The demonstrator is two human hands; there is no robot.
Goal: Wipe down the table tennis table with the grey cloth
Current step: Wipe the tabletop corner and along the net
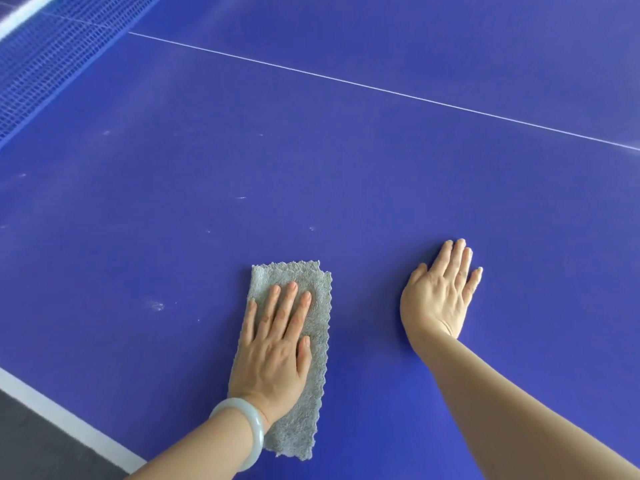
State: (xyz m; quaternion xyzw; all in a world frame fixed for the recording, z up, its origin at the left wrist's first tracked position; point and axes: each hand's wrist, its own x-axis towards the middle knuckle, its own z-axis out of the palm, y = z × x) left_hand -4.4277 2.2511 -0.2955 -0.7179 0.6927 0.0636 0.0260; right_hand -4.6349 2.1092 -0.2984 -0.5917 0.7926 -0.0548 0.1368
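A folded grey cloth (313, 393) lies flat on the blue table tennis table (346, 174), near its front edge. My left hand (278, 344) presses flat on the cloth with straight fingers; a pale bangle sits on that wrist. To the right, my right hand (441, 292) rests flat on the bare table top, fingers straight and together, holding nothing. Small whitish smudges (157, 305) mark the surface left of the cloth.
The blue net (45, 60) runs across the far left corner. A thin white centre line (381, 88) crosses the table diagonally. The white edge stripe (69, 424) borders the table at bottom left, with dark floor beyond it.
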